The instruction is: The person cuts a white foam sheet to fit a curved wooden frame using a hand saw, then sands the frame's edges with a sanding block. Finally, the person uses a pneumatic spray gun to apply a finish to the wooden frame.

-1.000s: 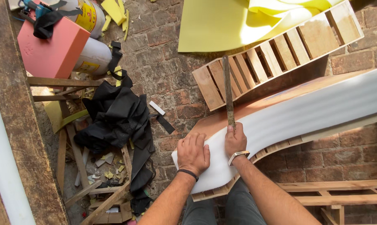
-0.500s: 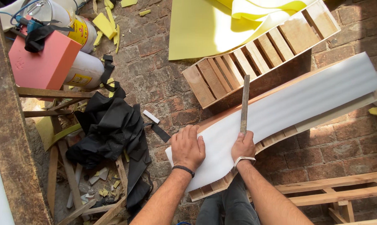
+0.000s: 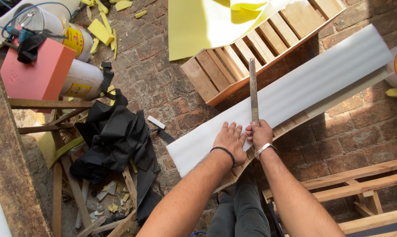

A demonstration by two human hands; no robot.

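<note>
Since a moment ago the long metal blade [image 3: 253, 90] has swung upright at frame centre. The right hand [image 3: 260, 134] grips its lower end. The left hand [image 3: 230, 139] lies open and flat on the white foam sheet [image 3: 304, 90].

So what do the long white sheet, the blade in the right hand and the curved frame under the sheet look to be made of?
White sheet: apparently soft foam, matte, with faint lengthwise ribs.
Blade: probably metal, dull grey-brown, thin and straight; the right hand grips it, the left hand lies flat on the sheet.
Curved frame: bare wood, pale unfinished slats.
</note>
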